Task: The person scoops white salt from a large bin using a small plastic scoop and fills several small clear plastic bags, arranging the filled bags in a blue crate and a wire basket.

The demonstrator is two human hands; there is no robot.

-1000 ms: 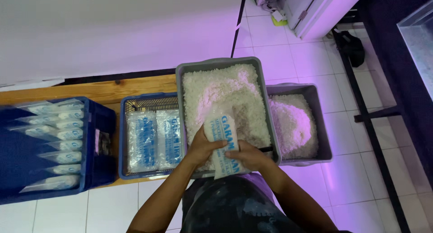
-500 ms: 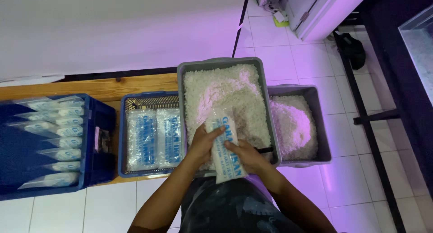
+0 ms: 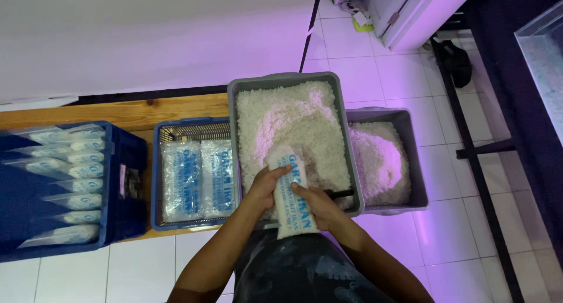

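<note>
Both hands grip 1 filled plastic bag (image 3: 291,191) of coarse white salt, clear with blue printing, held lengthwise over the near edge of the large grey tub (image 3: 234,112). The left hand (image 3: 265,184) wraps its fingers around the bag's upper half from 9 o'clock, while the right hand (image 3: 316,204) clasps the lower half from 3 o'clock, thumb laid across the front. The bag's top end points toward 12 o'clock over the heaped salt (image 3: 290,124) in the tub, and its bottom end hangs past the rim toward the person's dark apron (image 3: 305,273). At 3 o'clock of the big tub, touching it, stands a smaller grey tub (image 3: 410,127), also holding salt. At 9 o'clock sits a blue basket (image 3: 157,180) with 2 flat printed bags (image 3: 199,177) lying side by side. Farther toward 9 o'clock, a dark blue crate (image 3: 123,221) holds a row of filled bags (image 3: 67,183). The basket rests on a wooden table (image 3: 135,112) above a white tiled floor (image 3: 498,232).
</note>
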